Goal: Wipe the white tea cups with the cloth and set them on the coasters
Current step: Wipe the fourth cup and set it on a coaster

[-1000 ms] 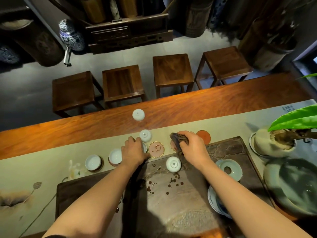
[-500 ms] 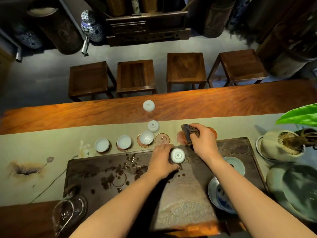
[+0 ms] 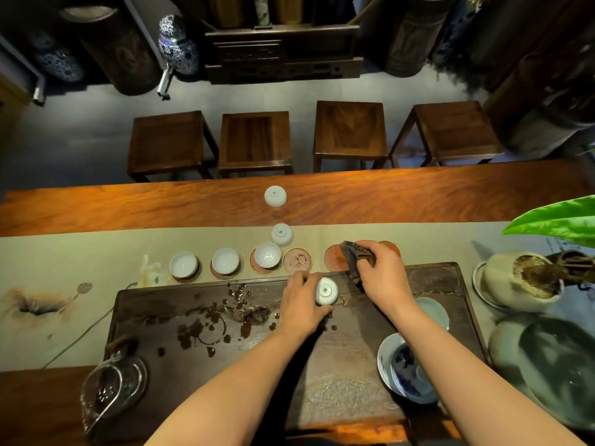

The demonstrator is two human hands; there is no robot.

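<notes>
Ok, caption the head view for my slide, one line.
Left hand grips an upturned white tea cup on the dark tea tray; right hand holds the cloth; three cups already sit on coasters.

Six white tea cups counted: three upright on coasters at (image 3: 183, 264), (image 3: 225, 260) and (image 3: 267, 254); three upturned, foot uppermost, at (image 3: 275, 196), (image 3: 281, 234) and (image 3: 325, 290). Six round coasters: three under cups, as at (image 3: 259, 268); three without cups at (image 3: 297, 261), (image 3: 335, 259) and, partly hidden, (image 3: 390, 246). One dark cloth (image 3: 357, 256). One dark tea tray (image 3: 199, 304). One glass pitcher (image 3: 112, 384). Four wooden stools, the nearest-left at (image 3: 167, 140). Two hands, left (image 3: 301, 305) and right (image 3: 383, 272).
</notes>
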